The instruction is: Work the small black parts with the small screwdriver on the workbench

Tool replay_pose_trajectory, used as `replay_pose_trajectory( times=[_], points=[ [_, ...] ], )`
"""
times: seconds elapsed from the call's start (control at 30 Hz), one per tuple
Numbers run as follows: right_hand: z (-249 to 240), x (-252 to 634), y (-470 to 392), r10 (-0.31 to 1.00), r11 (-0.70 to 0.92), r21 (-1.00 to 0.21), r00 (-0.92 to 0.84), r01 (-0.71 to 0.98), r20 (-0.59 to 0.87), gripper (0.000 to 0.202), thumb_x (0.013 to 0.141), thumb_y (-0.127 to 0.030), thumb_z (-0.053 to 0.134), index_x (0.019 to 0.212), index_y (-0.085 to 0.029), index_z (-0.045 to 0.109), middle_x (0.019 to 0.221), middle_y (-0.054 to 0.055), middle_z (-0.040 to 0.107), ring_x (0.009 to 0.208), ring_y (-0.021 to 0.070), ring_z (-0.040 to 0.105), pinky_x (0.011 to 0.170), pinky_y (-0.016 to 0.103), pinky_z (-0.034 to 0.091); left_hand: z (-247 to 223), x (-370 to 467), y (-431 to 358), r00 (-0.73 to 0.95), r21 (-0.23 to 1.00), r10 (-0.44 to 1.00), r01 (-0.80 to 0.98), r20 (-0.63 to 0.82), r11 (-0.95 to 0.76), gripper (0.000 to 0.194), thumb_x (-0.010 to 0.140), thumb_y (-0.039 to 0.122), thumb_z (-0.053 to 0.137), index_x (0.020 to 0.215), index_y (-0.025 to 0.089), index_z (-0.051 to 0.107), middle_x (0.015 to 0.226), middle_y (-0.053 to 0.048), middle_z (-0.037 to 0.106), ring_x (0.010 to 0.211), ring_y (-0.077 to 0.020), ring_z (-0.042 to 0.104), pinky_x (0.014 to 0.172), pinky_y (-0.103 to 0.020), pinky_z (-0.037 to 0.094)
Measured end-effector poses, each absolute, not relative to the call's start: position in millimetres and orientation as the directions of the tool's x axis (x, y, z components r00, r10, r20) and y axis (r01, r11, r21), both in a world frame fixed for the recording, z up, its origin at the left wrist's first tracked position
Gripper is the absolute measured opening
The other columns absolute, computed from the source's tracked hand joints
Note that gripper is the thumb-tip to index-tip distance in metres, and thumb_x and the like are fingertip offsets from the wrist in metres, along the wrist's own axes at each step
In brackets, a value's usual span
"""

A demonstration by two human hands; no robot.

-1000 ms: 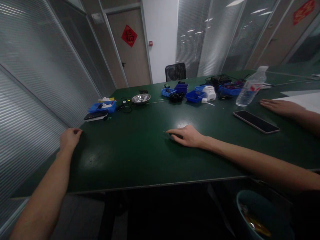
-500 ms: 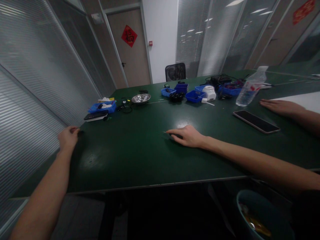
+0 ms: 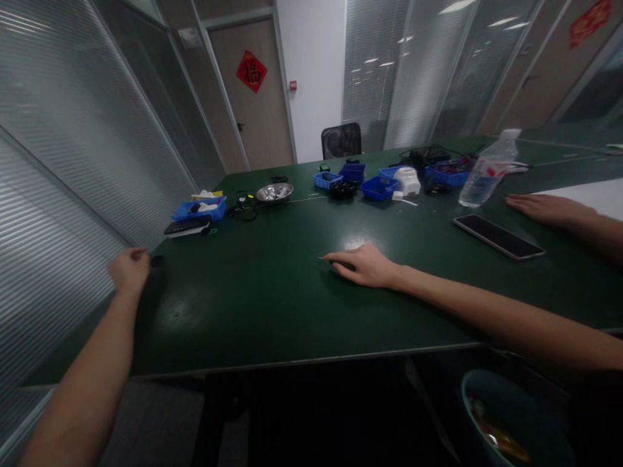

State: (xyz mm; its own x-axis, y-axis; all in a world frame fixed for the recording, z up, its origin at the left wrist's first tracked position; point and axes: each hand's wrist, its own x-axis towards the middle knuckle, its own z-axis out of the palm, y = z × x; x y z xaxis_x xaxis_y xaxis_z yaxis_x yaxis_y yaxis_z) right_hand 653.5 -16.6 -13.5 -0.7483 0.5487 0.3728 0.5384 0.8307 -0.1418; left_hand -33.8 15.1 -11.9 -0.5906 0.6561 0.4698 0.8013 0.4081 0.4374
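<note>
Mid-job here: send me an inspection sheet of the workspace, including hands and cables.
Surface: green tabletop, faint glare.
Things: thin-tipped tool, type unclear; small dark object beside left hand.
Clutter: metal bowl, water bottle, smartphone, several blue trays.
Hands: right hand holds the tool; left hand's grip unclear.
Cables: black cable near the bowl; more tangled far right.
Surroundings: another person's hand beyond the phone; mesh-backed chair beyond the far edge; bin below the near edge.
</note>
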Motion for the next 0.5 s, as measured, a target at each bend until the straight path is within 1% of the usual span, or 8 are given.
replay_pose_trajectory(
  times=[0.2,0.3,0.4,0.5],
  points=[
    [-12.0,653.6,-16.6,0.554,0.829,-0.158,-0.747,0.536,0.368,0.047,0.112,-0.042,0.048,0.149,-0.022,0.070,0.106,0.008,0.085,0.064,0.0150,0.067,0.065,0.029,0.043,-13.1,-36.9,16.0,-0.614,0.477,0.652,0.779,0.446,0.407,0.035,0.096,0.027,0.065,0.121,0.007,0.079,0.102,-0.014,0.078,0.095,-0.0260,0.071,0.107,-0.040,0.051],
    [-12.1,653.6,-16.5,0.551,0.832,-0.170,-0.749,0.528,0.368,0.047,0.112,-0.042,0.048,0.149,-0.021,0.069,0.106,0.008,0.084,0.064,0.0144,0.067,0.066,0.029,0.044,-13.6,-37.7,16.2,-0.634,0.509,0.640,0.759,0.435,0.406,0.031,0.095,0.028,0.067,0.116,0.008,0.079,0.101,-0.014,0.078,0.097,-0.0267,0.072,0.105,-0.041,0.051],
    [-12.4,653.3,-16.8,0.546,0.835,-0.173,-0.751,0.522,0.370,0.048,0.113,-0.042,0.047,0.149,-0.020,0.069,0.104,0.008,0.084,0.062,0.0140,0.065,0.065,0.029,0.044,-13.9,-38.3,16.7,-0.656,0.541,0.628,0.736,0.419,0.407,0.029,0.092,0.027,0.068,0.112,0.008,0.078,0.100,-0.014,0.079,0.100,-0.0281,0.072,0.108,-0.044,0.049],
    [-12.2,653.0,-17.0,0.543,0.837,-0.168,-0.751,0.521,0.375,0.048,0.113,-0.042,0.047,0.149,-0.020,0.069,0.104,0.008,0.084,0.062,0.0140,0.066,0.066,0.029,0.044,-13.4,-38.2,17.3,-0.657,0.576,0.648,0.719,0.384,0.388,0.032,0.092,0.026,0.067,0.115,0.005,0.076,0.104,-0.017,0.078,0.102,-0.0293,0.072,0.107,-0.045,0.049]
  ],
)
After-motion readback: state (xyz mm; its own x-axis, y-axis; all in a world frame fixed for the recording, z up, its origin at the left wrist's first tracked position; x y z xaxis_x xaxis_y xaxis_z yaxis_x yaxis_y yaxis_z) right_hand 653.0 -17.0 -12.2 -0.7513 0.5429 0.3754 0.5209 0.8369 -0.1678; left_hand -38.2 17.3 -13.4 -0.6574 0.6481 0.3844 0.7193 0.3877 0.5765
